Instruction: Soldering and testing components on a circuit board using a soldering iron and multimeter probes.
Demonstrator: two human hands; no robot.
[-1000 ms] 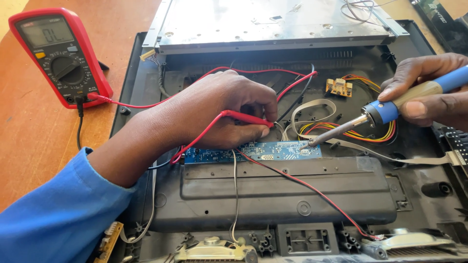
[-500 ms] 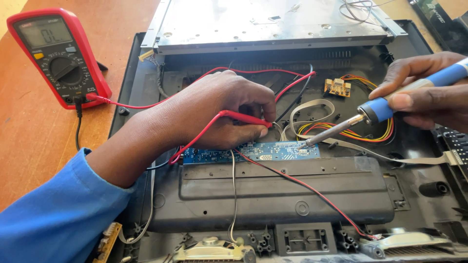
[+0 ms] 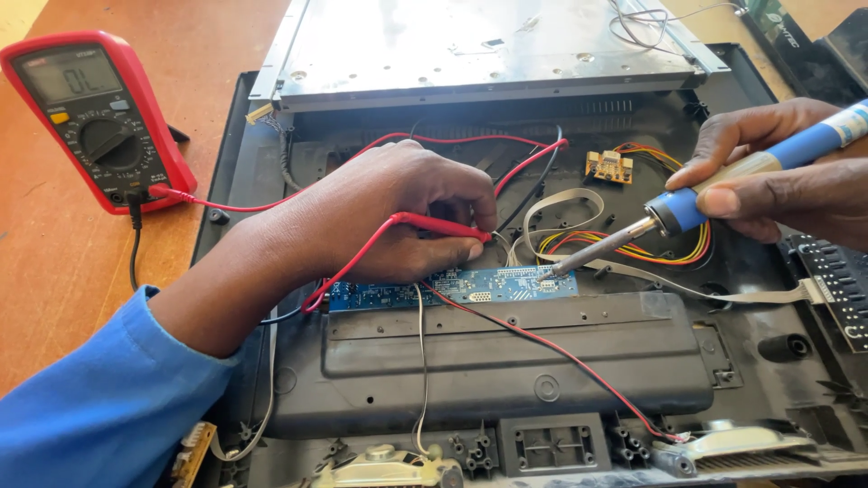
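My left hand [image 3: 389,212] grips a red multimeter probe [image 3: 441,226] and rests over the left part of a narrow blue circuit board [image 3: 506,285] inside an opened black device casing [image 3: 506,380]. My right hand [image 3: 787,172] holds a blue-handled soldering iron [image 3: 674,212] slanted down to the left, with its metal tip touching the right end of the blue board. The probe's red lead runs back to a red multimeter [image 3: 90,117] lying on the wooden table at the upper left.
A grey metal panel [image 3: 488,50] lies across the back of the casing. A small yellow board [image 3: 608,166] with coloured wires sits right of centre. A grey ribbon cable [image 3: 723,294] leads to a black board [image 3: 836,285] at the right edge.
My right hand has moved left and down with the soldering iron, bringing its tip onto the right end of the blue board. My left hand has stayed in place.
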